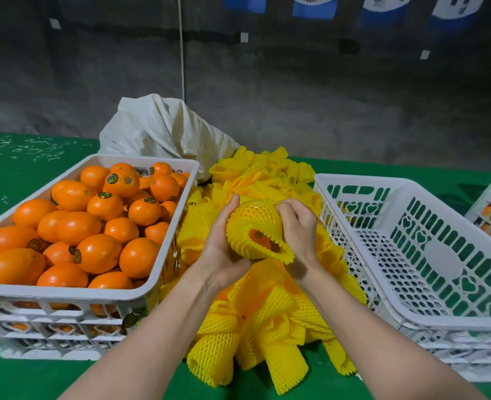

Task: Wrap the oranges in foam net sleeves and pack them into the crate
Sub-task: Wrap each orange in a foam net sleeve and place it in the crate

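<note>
Orange [260, 236], firm and round inside its soft, springy foam net sleeve [253, 223]: left hand [219, 241] cups it, right hand [297, 226] pinches the netting; best held around the middle.

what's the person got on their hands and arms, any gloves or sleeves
Nothing worn is visible. The left hand and right hand are bare, with no gloves, rings or wristbands. The left forearm and right forearm are uncovered to the picture's lower edge, with no sleeve or watch in view.

Left hand [219, 243] and right hand [299, 228] appear bare.
</note>
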`<state>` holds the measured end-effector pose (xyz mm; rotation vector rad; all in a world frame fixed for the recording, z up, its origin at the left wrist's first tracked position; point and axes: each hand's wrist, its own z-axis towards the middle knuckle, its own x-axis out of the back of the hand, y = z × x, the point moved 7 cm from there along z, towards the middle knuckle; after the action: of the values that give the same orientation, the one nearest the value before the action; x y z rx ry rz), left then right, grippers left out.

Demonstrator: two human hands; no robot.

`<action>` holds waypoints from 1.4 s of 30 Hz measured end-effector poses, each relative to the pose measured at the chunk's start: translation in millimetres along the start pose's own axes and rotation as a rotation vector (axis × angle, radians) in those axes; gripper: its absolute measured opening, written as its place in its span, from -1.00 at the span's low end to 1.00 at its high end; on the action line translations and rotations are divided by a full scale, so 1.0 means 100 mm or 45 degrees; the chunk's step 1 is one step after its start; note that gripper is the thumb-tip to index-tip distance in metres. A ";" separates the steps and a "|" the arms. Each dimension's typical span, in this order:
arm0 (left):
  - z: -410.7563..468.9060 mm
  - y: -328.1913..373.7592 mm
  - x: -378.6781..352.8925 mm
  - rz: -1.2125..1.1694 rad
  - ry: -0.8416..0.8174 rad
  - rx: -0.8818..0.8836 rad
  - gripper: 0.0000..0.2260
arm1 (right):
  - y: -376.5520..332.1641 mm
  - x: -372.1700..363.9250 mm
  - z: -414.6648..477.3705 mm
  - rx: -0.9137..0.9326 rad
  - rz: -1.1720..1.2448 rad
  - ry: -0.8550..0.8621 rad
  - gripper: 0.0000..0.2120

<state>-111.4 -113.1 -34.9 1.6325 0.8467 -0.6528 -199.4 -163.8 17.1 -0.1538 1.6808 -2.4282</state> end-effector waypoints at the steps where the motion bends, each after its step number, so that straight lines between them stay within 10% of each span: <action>1: 0.00 -0.01 -0.01 0.016 -0.012 0.022 -0.41 | -0.02 0.00 0.00 0.018 -0.007 -0.011 -0.79; 14: 0.11 -0.06 0.17 0.052 0.137 0.132 -0.49 | 0.28 -0.13 0.03 -0.361 -0.067 -0.341 -0.73; 19: 0.17 0.15 0.15 0.407 0.247 -0.038 -0.51 | 0.32 -0.16 -0.08 -0.540 0.008 -0.506 -0.16; 28: 0.02 0.45 0.17 0.922 0.719 -0.761 -0.49 | 0.40 -0.09 -0.14 -0.571 0.057 -0.250 -0.60; 37: 0.06 0.39 0.01 0.642 0.535 -0.749 -0.74 | 0.40 -0.11 -0.13 -0.685 0.659 -0.184 -0.79; 42: 0.10 0.09 -0.01 0.736 0.337 -0.053 -0.53 | 0.18 0.16 0.00 -0.253 0.169 -0.087 -0.83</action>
<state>-104.8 -124.3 -31.0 1.8351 0.5215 -0.0145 -213.3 -173.3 -0.5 -0.1456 1.8371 -2.1354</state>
